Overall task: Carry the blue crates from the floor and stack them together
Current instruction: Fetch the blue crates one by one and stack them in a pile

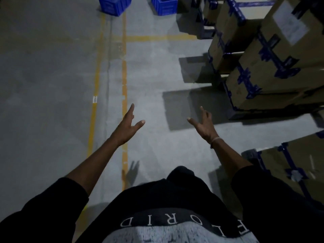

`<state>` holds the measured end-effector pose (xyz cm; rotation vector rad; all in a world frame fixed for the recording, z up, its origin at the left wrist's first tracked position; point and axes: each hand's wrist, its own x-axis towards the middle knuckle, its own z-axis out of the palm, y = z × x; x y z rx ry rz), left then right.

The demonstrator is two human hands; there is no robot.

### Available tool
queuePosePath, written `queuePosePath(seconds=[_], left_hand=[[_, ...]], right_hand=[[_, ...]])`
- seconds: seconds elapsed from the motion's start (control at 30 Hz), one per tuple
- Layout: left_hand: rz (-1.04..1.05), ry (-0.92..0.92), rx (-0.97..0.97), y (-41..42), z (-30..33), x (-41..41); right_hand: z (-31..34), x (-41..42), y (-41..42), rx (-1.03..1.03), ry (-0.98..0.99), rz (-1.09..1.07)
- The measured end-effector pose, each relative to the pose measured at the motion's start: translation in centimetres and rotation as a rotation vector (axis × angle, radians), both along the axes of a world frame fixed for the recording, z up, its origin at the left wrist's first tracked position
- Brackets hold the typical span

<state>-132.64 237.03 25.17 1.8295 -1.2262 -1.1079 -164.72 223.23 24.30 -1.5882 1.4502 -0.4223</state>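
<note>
Head view: cardboard boxes (273, 55) flank blue crates (164, 5).

Grey floor (52, 85), yellow lines (124, 85), two blue crates (114, 5), taped cartons (273, 88)

1. A grey concrete floor (52, 71) spreads out in dim light.
2. Yellow floor lines (124, 81) run ahead and branch right.
3. Cardboard boxes (263, 74) bound with blue tape stand stacked on the right, casting hard shadows.
</note>
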Motion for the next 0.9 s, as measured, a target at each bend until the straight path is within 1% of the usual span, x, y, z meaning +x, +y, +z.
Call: queuePosePath(seconds=[0.17,0.4,0.57,0.67,0.9], left_hand=[[0.013,-0.007,0.007,-9.5,-0.8,5.2],[0.102,-0.026,0.036,-24.9,-2.0,11.8],[0.08,-0.057,0.042,-35.5,-0.5,16.3],[0.142,-0.046,0.027,-41.8,0.1,19.2],[0.176,-0.025,0.016,-54.8,-1.2,26.7]], right_hand=[[-0.7,5.3,-10.2,0.009,-0.001,0.016],[-1.8,12.1,-27.8,0.028,-0.01,0.05],[0.1,16.8,-39.3,0.02,0.02,0.071],[1.3,19.9,-46.1,0.002,0.056,0.102],[1.7,28.0,-60.0,0.008,0.026,0.129]])
